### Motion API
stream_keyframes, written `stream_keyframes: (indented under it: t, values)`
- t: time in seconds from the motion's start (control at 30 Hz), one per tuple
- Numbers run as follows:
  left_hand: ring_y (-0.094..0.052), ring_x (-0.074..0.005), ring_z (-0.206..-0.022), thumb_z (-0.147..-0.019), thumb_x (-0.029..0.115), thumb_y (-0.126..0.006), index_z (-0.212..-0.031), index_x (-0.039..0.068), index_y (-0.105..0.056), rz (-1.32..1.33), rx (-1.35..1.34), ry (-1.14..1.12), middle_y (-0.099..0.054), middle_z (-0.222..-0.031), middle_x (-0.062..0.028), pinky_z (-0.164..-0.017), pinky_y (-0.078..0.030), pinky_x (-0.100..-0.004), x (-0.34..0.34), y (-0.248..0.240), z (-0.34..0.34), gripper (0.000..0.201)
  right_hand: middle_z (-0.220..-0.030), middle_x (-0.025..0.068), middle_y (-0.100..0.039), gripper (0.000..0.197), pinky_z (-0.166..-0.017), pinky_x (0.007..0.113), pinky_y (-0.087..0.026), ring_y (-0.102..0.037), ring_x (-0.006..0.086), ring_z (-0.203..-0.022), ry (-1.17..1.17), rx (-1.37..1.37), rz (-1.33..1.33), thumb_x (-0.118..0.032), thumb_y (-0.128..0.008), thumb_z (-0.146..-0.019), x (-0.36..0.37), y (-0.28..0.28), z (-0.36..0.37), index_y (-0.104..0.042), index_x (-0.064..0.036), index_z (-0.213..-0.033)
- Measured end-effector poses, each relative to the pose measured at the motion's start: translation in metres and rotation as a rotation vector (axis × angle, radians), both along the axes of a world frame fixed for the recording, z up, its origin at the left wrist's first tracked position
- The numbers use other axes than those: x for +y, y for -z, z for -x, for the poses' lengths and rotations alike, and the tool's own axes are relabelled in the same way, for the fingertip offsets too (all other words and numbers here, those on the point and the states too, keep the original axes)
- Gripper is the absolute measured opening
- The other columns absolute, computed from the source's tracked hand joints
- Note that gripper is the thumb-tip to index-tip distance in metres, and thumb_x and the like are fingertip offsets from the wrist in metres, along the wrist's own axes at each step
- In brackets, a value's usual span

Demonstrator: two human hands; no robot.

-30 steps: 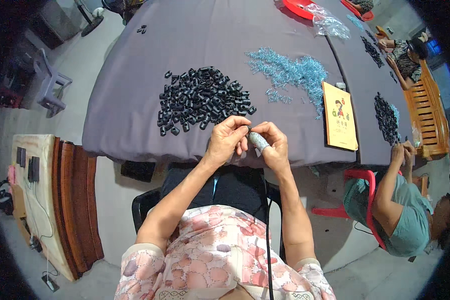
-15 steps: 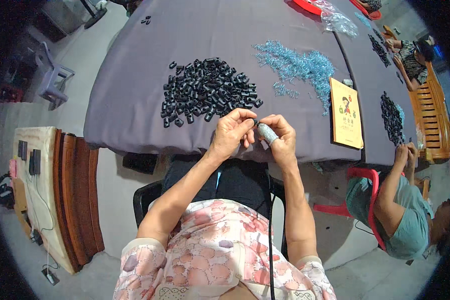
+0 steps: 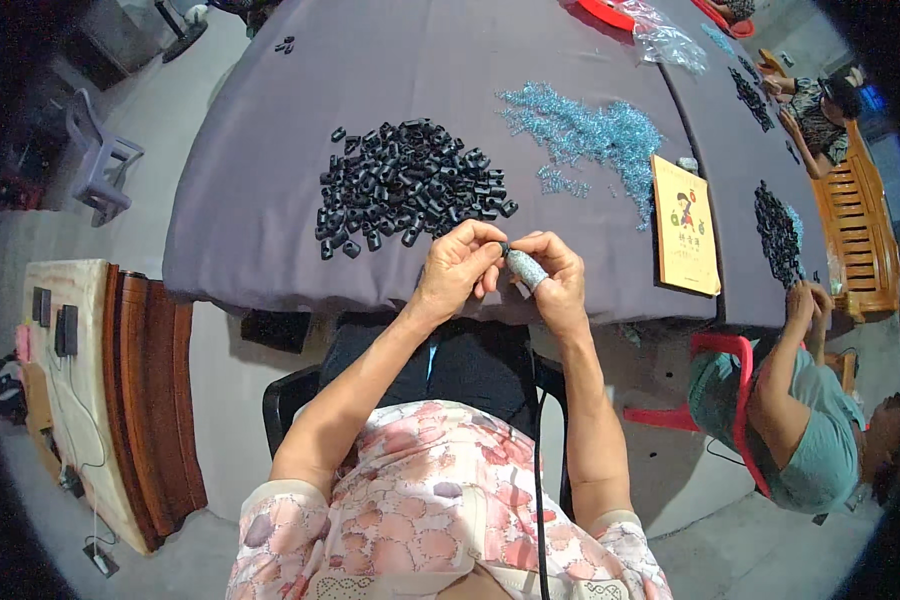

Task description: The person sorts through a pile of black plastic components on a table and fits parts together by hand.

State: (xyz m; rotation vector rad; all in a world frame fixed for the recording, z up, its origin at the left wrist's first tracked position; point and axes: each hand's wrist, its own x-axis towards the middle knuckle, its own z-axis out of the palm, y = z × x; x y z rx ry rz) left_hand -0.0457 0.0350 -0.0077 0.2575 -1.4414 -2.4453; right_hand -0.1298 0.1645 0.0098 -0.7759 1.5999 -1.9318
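My left hand (image 3: 458, 270) pinches a small black plastic piece (image 3: 504, 248) between thumb and forefinger, above the table's near edge. Close against it, my right hand (image 3: 555, 275) is closed too, its fingertips at the same piece. A grey speckled cover (image 3: 526, 268) wraps the right thumb. Whatever else sits between the right fingertips is too small to make out. Just beyond my hands lies a heap of short black plastic pieces (image 3: 410, 185), some with holes. Farther right spreads a loose pile of tiny shiny blue pieces (image 3: 595, 130) that look like screws.
A yellow booklet (image 3: 686, 228) lies right of the blue pile, beside the seam in the grey tablecloth (image 3: 260, 200). At the right, a co-worker (image 3: 810, 430) in green handles another black heap (image 3: 776, 232). A clear plastic bag (image 3: 668, 42) lies by a red tray (image 3: 606, 12).
The whole view has shifted slightly, moving the table things a little left in the picture. My hands keep nearly the same pinch at the black piece.
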Motion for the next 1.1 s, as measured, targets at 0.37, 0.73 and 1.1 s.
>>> stream_keyframes:
  t: [0.37, 0.73, 1.1]
  values:
    - [-0.053, -0.0060, -0.054, -0.092, 0.009, -0.052, -0.103, 0.001, -0.054, -0.016, -0.014, 0.050, -0.059, -0.076, -0.0045, -0.044, -0.042, -0.0166, -0.003, -0.002, -0.001, 0.013, -0.080, 0.0016, -0.062, 0.010, -0.063, 0.022, -0.045, -0.057, 0.0079, -0.072, 0.031, -0.002, -0.047, 0.003, -0.058, -0.081, 0.000, -0.001, 0.000, -0.060, -0.0011, -0.090]
    - [-0.053, -0.0046, -0.053, -0.092, 0.008, -0.051, -0.099, 0.000, -0.055, -0.033, -0.008, 0.044, -0.058, -0.074, -0.0036, -0.041, -0.041, -0.0154, -0.003, -0.002, 0.000, 0.011, -0.077, 0.0023, -0.063, 0.012, -0.063, 0.022, -0.046, -0.058, 0.0079, -0.072, 0.021, -0.021, -0.045, 0.006, -0.056, -0.080, 0.000, -0.002, 0.001, -0.061, -0.0004, -0.089]
    - [-0.053, -0.0042, -0.050, -0.090, 0.005, -0.054, -0.094, 0.000, -0.057, 0.086, -0.020, 0.095, -0.058, -0.069, -0.0020, -0.039, -0.039, -0.0152, -0.008, -0.002, -0.002, 0.007, -0.076, 0.0027, -0.063, 0.013, -0.061, 0.022, -0.047, -0.058, 0.0075, -0.071, 0.041, 0.110, -0.146, 0.007, -0.059, -0.076, 0.002, -0.002, 0.001, -0.060, -0.0004, -0.086]
